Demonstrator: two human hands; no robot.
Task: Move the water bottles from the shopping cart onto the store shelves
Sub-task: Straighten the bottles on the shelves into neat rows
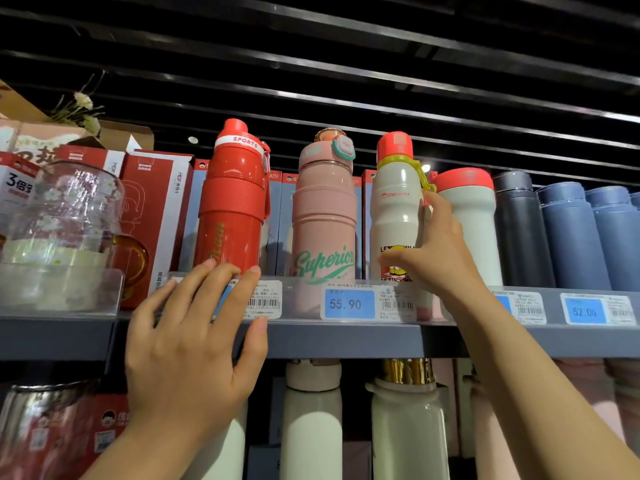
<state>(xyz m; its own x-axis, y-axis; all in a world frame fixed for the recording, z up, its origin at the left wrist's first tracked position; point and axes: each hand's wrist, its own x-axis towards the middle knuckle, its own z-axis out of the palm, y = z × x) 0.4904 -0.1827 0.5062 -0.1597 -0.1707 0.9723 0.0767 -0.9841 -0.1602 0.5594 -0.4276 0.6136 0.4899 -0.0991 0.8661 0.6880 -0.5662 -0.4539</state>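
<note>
Shelf carries upright bottles; right hand clasps the white bottle, left hand spread against the edge.

Three bottles upright in a row on the shelf, boxes behind. More flasks to the right. Glass jug at far left.

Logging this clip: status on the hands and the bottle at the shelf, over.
Right hand wrapped on white bottle, upright on top shelf. Left hand open, flat on shelf edge. Pink bottle close beside, not blocking.
</note>
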